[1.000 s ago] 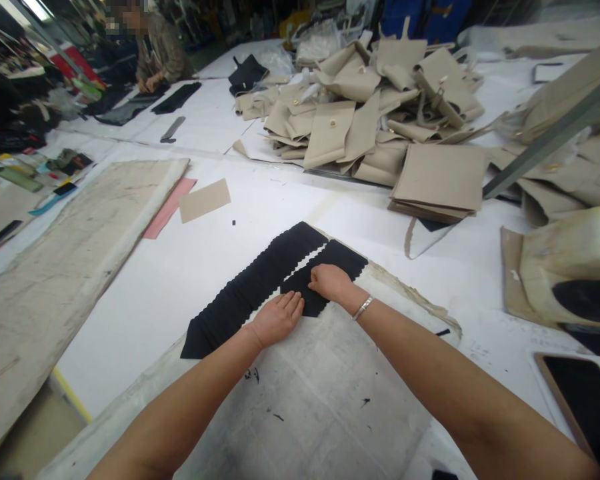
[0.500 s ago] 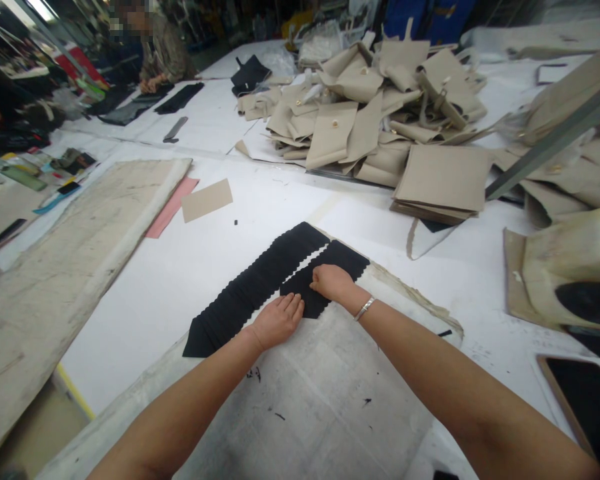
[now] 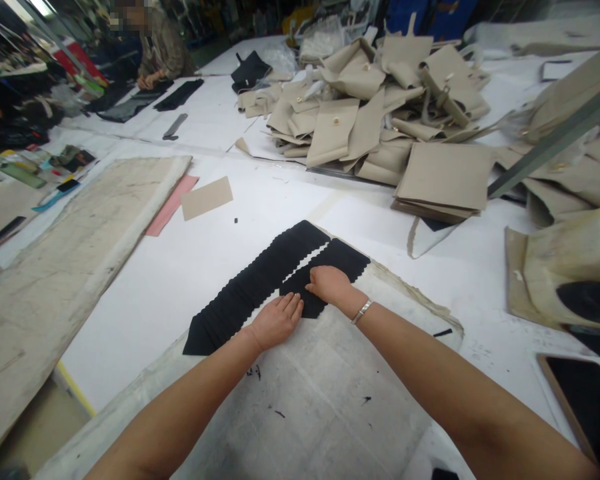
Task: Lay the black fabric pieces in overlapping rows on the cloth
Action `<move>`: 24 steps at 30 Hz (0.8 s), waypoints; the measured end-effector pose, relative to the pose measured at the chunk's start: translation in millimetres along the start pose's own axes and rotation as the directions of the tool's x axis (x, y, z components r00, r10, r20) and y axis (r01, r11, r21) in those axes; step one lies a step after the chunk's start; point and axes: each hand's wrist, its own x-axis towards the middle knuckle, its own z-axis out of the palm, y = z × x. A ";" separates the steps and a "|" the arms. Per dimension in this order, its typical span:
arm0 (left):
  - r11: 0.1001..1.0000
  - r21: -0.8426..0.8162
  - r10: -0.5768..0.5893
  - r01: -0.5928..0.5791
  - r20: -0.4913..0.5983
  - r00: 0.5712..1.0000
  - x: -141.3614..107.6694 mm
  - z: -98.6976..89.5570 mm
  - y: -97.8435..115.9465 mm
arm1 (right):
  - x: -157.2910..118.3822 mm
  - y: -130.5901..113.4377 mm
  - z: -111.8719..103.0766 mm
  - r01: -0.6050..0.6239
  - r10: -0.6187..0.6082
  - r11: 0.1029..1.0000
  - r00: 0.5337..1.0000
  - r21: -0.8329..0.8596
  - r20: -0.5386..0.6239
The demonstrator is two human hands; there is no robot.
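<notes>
Two rows of overlapping black pieces with jagged edges lie side by side on a worn pale board (image 3: 320,400). The longer row (image 3: 250,293) stretches to the left; the shorter row (image 3: 349,259) is under my hands. My left hand (image 3: 279,320) lies flat, its fingertips resting on the near left end of the shorter row. Just right of it, my right hand (image 3: 330,283), with a silver bracelet at the wrist, has its fingers pinched together at a black piece in that row. The pinched edge itself is hidden by the fingers.
Beige panels (image 3: 443,177) are stacked ahead right, before a heap of beige parts (image 3: 333,133). A phone (image 3: 585,400) and a yellowish tape dispenser-like block (image 3: 570,267) sit right. Another long board (image 3: 80,233) lies left. A co-worker (image 3: 163,53) stands at the far table.
My right hand has shifted slightly left along the shorter row, closer to my left hand. My left hand stays nearly where it was.
</notes>
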 end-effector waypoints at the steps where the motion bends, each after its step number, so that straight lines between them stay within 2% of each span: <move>1: 1.000 0.004 0.000 0.000 0.002 1.000 -0.6 -0.8 0.5 | 1.2 0.3 0.3 -0.002 0.002 1.000 1.000 0.000 0.009; 17: 1.000 -0.017 -0.007 0.008 0.050 0.999 -6.2 -1.8 1.1 | 1.3 -3.3 -4.2 -0.004 0.005 0.999 1.000 -0.036 0.026; 21: 1.000 -0.009 -0.009 0.010 0.030 1.000 -5.8 -2.3 1.0 | -2.0 -7.8 -5.0 0.034 -0.034 0.999 0.999 -0.020 -0.018; 24: 1.000 -0.003 -0.001 0.001 0.027 1.000 -6.1 -1.6 0.5 | -3.1 -11.1 -2.3 0.061 -0.061 0.998 0.998 0.014 -0.004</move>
